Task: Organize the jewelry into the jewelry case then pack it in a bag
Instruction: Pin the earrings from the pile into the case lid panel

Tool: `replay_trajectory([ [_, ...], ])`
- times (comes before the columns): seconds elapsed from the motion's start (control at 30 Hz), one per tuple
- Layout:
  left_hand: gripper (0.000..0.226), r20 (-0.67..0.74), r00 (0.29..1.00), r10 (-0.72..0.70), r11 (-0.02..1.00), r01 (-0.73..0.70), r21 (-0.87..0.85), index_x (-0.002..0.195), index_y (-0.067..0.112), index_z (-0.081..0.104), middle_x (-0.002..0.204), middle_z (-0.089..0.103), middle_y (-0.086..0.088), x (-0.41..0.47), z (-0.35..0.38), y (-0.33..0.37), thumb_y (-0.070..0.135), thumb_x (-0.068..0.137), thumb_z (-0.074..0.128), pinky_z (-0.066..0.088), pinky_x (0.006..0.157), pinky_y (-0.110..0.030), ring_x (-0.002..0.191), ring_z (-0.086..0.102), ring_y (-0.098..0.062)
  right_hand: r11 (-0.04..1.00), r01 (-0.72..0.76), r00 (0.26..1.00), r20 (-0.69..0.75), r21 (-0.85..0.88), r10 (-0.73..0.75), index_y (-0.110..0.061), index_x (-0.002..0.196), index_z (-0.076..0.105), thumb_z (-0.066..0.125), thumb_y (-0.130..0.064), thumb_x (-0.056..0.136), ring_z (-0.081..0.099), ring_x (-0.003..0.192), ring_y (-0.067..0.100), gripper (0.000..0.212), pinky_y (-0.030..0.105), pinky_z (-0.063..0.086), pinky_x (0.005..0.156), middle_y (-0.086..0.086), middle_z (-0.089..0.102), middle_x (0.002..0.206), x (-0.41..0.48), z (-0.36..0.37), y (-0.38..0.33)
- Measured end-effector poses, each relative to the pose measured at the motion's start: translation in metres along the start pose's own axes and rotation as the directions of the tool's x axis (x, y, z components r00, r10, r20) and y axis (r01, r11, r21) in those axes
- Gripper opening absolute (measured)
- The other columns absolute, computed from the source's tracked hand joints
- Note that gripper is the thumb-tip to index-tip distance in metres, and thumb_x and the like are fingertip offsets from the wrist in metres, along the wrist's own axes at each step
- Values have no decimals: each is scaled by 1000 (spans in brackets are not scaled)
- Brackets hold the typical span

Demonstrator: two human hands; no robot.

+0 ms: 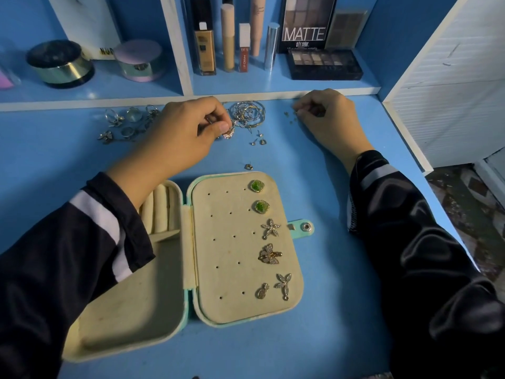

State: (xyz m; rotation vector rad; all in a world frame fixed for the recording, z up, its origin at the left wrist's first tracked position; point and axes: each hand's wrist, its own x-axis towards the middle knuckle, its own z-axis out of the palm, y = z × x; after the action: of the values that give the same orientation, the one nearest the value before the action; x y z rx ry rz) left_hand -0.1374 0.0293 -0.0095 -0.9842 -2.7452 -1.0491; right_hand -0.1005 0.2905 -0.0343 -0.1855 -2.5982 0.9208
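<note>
**Q:** Head view: where does the jewelry case (pixel 131 310) lie, and in what state?

**A:** Open flat on the blue table (pixel 328 187), close to the person; its left half shows ring rolls (pixel 159 212) and a bare tray, partly covered by the left sleeve (pixel 95 228); its right half is the earring panel (pixel 232 307), with a snap strap (pixel 303 227) off its right edge.

**Q:** What sits on the panel?

**A:** Six pieces down its right side; two green square studs (pixel 257 186) at the top; then a star-shaped flower (pixel 271 227); a butterfly (pixel 269 254); at the bottom a pineapple (pixel 262 291) beside a leaf-shaped drop (pixel 284 285).

**Q:** And the hands?

**A:** The left hand (pixel 185 129) is beyond the case, thumb and forefinger pinching a sparkling earring (pixel 229 132) at the edge of a tangle of bangles and chains (pixel 247 113); the right hand (pixel 325 119) rests on the table well to the right, fingers curled down beside tiny pieces (pixel 289 114); whether it holds one cannot be told.

**Q:** Other loose items?

**A:** Rings (pixel 128 121) left of the left hand; small studs (pixel 258 138) between tangle and case; one single stud (pixel 248 166) just beyond the panel's top edge; cosmetics on the shelf behind, among them an eyeshadow palette (pixel 325 64).
</note>
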Motion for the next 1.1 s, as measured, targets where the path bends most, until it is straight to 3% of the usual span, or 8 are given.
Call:
replay_trajectory([
  [0.27,14,39,999,-21,998,23,-64,103,24,70,88,68,6,-1,0,0,15,95,63,51,79,-28,79,65,-11,1000,14,1000,9,-28,-13,-10,94,71,60,-5,86,49,74,11,15,2,35,68,1,56,89,0,1,0],
  [0.37,19,78,997,-29,994,38,-104,105,28,69,87,67,11,-2,-1,0,14,97,59,52,83,-30,83,65,-7,999,12,1000,19,-34,-12,-10,95,70,59,-5,86,50,78,14,15,3,34,68,2,56,91,0,1,0],
  [0.6,30,121,991,-54,978,77,-194,89,39,66,93,73,3,-3,-3,0,10,96,59,54,91,-47,89,69,-17,1000,2,1000,26,-19,-1,-15,93,72,58,-3,86,48,70,1,20,3,36,69,-1,56,89,-1,0,0],
  [0.77,26,140,988,-64,954,101,-282,95,32,69,93,73,9,-3,-5,5,7,95,60,54,93,-44,93,69,-17,1000,1,999,32,-14,0,-15,92,72,58,-3,85,48,69,-1,19,3,36,69,-3,55,86,-1,-1,-1],
  [0.9,25,135,990,-49,948,89,-307,96,30,70,95,75,2,-3,-6,6,6,93,63,54,93,-46,95,69,-23,1000,-6,999,34,-8,6,-17,90,71,61,-6,84,48,69,-2,15,4,37,68,-5,54,84,-1,0,-1],
  [1.1,15,95,995,-41,940,71,-334,95,27,72,93,75,-6,-2,-4,5,14,88,72,55,85,-36,88,69,-27,1000,5,999,41,-21,-4,-15,89,69,62,-8,85,49,71,7,10,3,35,67,0,54,89,-2,0,-2],
])
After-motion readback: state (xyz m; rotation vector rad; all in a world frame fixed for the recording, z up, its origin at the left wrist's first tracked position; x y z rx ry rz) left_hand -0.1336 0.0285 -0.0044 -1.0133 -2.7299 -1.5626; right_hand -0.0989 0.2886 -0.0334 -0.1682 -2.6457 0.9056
